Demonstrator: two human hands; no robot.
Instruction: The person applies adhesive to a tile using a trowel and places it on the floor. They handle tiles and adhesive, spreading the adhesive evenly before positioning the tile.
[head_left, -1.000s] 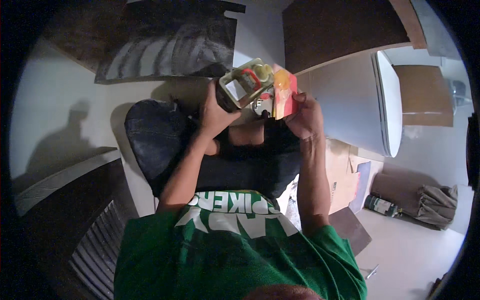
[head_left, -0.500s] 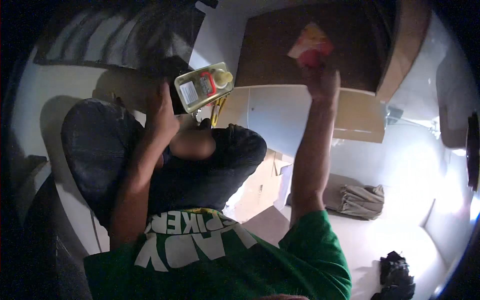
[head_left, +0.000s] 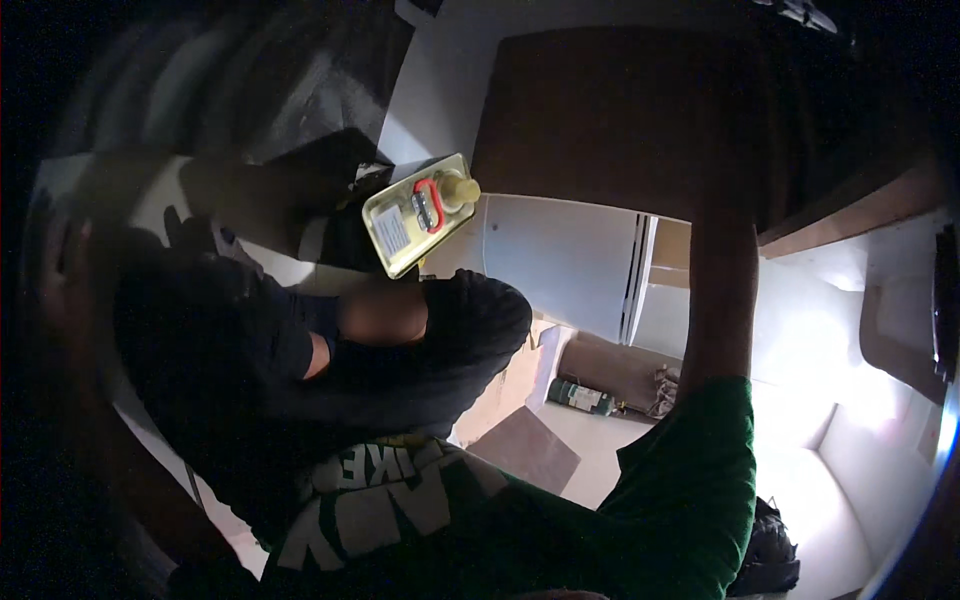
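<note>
My left hand (head_left: 72, 265) is a dim shape at the far left, its fingers lost in shadow and blur. My right forearm (head_left: 722, 300) reaches up past the brown panel. The right hand at its end sinks into darkness, so its fingers and anything in them are hidden. Between my arms, above my dark-clad legs (head_left: 450, 320), stands a rectangular gold-coloured tin (head_left: 408, 250) with a yellow cap (head_left: 464, 190), a red handle (head_left: 432, 205) and a white label. Neither hand touches the tin.
A wide brown panel (head_left: 600, 120) spans the top, above a pale cabinet door (head_left: 560, 260). A green cylinder (head_left: 582, 397) lies low on the right, near a flat brown board (head_left: 525, 450). A black bundle (head_left: 770, 550) sits at lower right. Bright light glares at right.
My left hand has swung away from the tin to the far left. My right arm has moved right and up; the red and yellow packet it held no longer shows.
</note>
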